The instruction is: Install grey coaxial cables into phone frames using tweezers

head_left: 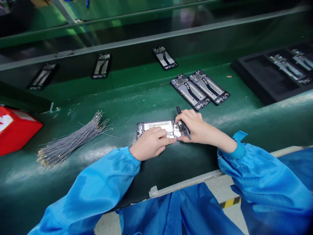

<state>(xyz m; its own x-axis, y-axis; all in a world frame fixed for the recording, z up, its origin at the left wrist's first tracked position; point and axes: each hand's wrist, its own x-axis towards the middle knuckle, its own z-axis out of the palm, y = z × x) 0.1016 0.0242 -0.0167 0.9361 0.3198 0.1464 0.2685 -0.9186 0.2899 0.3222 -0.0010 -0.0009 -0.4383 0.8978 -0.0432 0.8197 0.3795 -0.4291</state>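
Observation:
An opened phone (158, 125) lies on the green bench in front of me, its silver inside facing up and its circuit board at the right end. My left hand (153, 143) rests over its near edge, fingers curled, with a fingertip pressing by the board. My right hand (195, 125) is closed around a black pen-like tool (186, 128), which slants across the board end. Its thumb and fingertips touch the phone's right end. Whatever lies beneath the fingertips is too small to make out.
A bundle of thin grey cables (73, 140) lies at left, near a red box (17, 130). Two opened phones (190, 93) lie side by side beyond my right hand. Another phone (165, 58) rests farther back. A black foam tray (264, 76) holds more at right.

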